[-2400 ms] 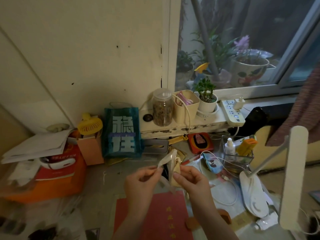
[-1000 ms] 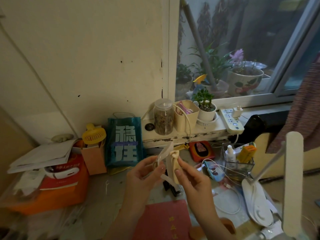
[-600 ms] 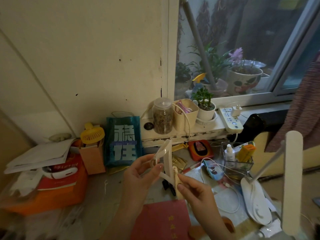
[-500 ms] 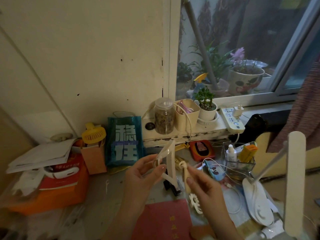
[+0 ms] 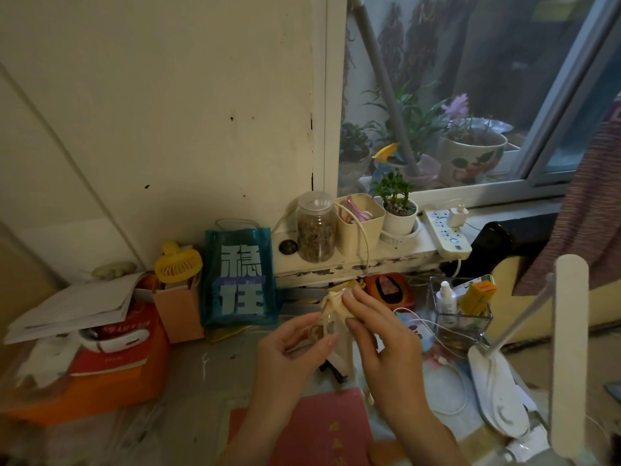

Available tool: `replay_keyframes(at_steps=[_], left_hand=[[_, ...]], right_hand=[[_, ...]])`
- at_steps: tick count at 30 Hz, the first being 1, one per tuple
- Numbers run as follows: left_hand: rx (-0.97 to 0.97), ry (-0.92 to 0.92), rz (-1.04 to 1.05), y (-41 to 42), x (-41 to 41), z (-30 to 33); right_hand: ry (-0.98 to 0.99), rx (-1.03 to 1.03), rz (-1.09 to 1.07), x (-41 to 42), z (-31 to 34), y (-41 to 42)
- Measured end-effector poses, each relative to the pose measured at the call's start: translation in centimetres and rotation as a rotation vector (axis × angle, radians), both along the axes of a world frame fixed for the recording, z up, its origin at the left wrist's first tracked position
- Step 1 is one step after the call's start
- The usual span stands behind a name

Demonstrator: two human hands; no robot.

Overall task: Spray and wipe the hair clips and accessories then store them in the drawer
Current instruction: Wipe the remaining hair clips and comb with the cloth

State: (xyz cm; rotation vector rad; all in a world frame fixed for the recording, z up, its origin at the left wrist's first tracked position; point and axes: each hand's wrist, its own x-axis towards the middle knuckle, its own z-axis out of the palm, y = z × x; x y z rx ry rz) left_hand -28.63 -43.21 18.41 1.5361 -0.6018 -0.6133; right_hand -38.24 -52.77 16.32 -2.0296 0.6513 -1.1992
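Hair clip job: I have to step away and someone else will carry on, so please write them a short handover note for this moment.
Left hand: pinches the clear hair clip from the left.
Right hand: fingers curled over the cream cloth, pressing it onto the clip.
Things: clip and cloth are held above the cluttered desk; a small white spray bottle stands in the glass box to the right. No drawer is in view.
Done: cannot tell whether the clip was sprayed; wiping is under way.
Left: finish wiping, clean any other accessories, store all in the drawer.
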Motion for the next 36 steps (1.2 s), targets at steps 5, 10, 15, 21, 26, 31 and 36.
replay_keyframes(at_steps=[5,10,15,21,26,31,36], left_hand=[[-0.005,0.058,0.031,-0.1,-0.2,-0.4],[-0.078,0.197,0.079,-0.1,0.4,-0.2],[-0.159,0.338,0.098,0.0,0.9,0.1],[-0.177,0.389,0.112,0.4,1.3,-0.2],[-0.138,0.391,0.086,0.7,1.0,-0.3],[-0.063,0.378,-0.019,0.9,0.1,-0.4],[-0.030,0.390,-0.027,0.9,-0.5,-0.2]], right_hand=[[-0.009,0.030,-0.009,-0.3,-0.3,-0.4],[-0.005,0.150,0.036,-0.7,-0.7,0.5],[0.024,0.178,0.096,-1.6,-1.5,1.6],[0.050,0.247,0.111,-2.8,-2.2,2.2],[-0.009,0.352,0.051,-3.2,-2.0,1.3],[-0.114,0.370,0.034,-2.2,0.3,-0.2],[-0.014,0.328,0.065,-1.0,1.0,-0.2]])
